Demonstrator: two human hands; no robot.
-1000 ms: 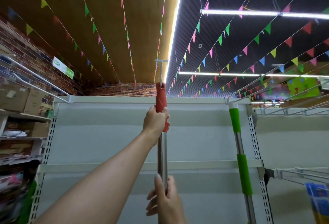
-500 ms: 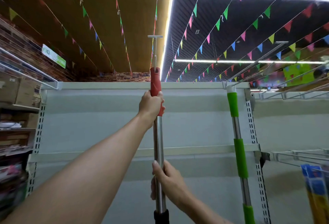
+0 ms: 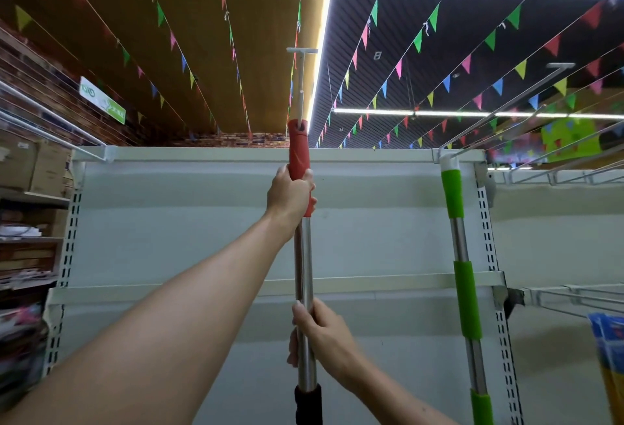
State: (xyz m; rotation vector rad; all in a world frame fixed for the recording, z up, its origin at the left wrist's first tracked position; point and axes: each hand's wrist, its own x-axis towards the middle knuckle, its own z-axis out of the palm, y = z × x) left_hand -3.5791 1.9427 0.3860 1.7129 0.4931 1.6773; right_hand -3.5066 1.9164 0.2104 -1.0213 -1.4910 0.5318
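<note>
The one head-worn, wide-angle camera looks forward and tilts upward, close to a white shelf unit that fills the lower half of the frame. The ceiling fills the upper half. The left hand and right hand sit very near at centre frame on an upright pole.

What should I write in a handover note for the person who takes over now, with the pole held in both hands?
Left-hand grip holds the red handle; right-hand grip holds the steel shaft lower down.
The pole stands upright, its top at the shelf hook; whether it is threaded on, I cannot tell.
A green-sleeved pole hangs to the right.
Left to do: probably seat the pole on the hook, then release.
</note>
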